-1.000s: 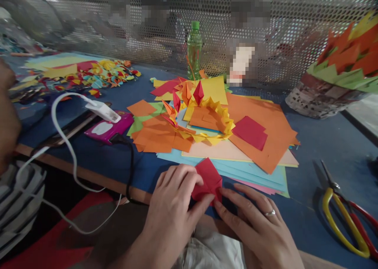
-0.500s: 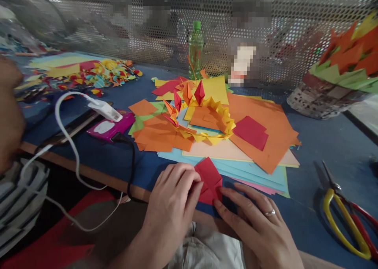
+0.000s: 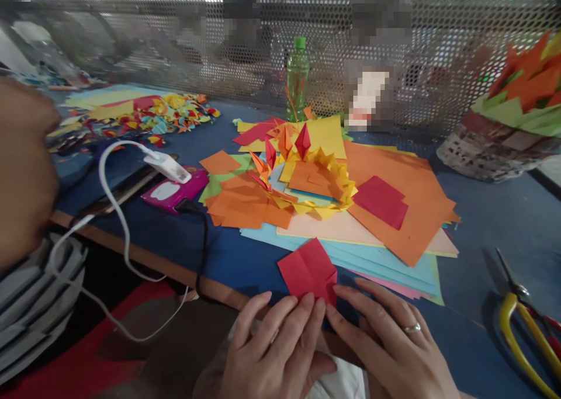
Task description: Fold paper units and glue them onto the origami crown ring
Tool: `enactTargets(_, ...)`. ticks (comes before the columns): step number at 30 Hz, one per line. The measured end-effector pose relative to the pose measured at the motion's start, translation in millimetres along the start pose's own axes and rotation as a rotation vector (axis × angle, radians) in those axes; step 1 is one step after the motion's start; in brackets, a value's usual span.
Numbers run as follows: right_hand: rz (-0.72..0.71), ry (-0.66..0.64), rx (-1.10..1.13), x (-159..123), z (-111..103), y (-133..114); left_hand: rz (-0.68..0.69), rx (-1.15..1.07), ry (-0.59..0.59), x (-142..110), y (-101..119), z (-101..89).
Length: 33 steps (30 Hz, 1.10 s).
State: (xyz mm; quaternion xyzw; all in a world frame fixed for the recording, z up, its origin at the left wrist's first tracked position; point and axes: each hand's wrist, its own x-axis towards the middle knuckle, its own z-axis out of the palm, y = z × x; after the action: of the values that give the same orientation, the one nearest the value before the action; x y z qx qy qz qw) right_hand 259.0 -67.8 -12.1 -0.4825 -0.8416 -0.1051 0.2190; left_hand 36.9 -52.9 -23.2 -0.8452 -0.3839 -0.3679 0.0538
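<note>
A red square of paper (image 3: 307, 267) with crease lines and a small fold at its right corner lies on the blue table near the front edge. My left hand (image 3: 280, 346) has its fingers stretched out, several fingertips resting along the paper's near edge. At the right corner, my right hand (image 3: 390, 335), with a ring on one finger, holds the paper between thumb and forefinger. The paper's nearest corner is hidden under my fingers. Just beyond it stands a yellow folded-paper ring (image 3: 322, 211) with red and orange points on its left side.
Orange sheets (image 3: 407, 206) and light blue sheets (image 3: 394, 264) lie behind the red square. Yellow-handled scissors (image 3: 511, 323) rest at right. A magenta box (image 3: 164, 203) with cables sits left, near another person's arm (image 3: 26, 171). A green bottle (image 3: 298, 80) stands by the mesh.
My left hand has left the red paper's left corner and shifted nearer me, its fingers now spread along the near edge. More of the square shows. My right hand stays at the right corner.
</note>
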Motion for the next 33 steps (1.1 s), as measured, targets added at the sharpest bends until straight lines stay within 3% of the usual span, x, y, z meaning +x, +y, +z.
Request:
enactTargets(7, -0.129, -0.03, -0.069, 0.4, -3.1, 8.1, 0.053, 0.095, 0.056, 4.1, -4.6, 7.5)
enactTargets(12, -0.093, -0.03, -0.05, -1.5, -0.8, 10.4, -0.009, 0.089, 0.006, -1.3, -7.9, 4.2)
enactTargets(19, -0.027, 0.007, 0.074, 1.2, -1.0, 0.5, 0.0, 0.094, 0.054, -2.0, -17.8, -3.5)
enactTargets(24, 0.045, 0.079, 0.177, 9.0, -8.1, -9.5, -0.019, 0.01, 0.112, 1.3, -8.0, -0.9)
enactTargets(30, 0.099, 0.03, 0.179, 25.7, -20.4, -10.2, 0.136, -0.076, -0.037, -0.3, 2.7, 2.0)
enactTargets(33, 0.081, -0.05, 0.166, 42.3, -22.6, -7.4, 0.133, -0.084, -0.015, -2.5, 0.6, 3.3)
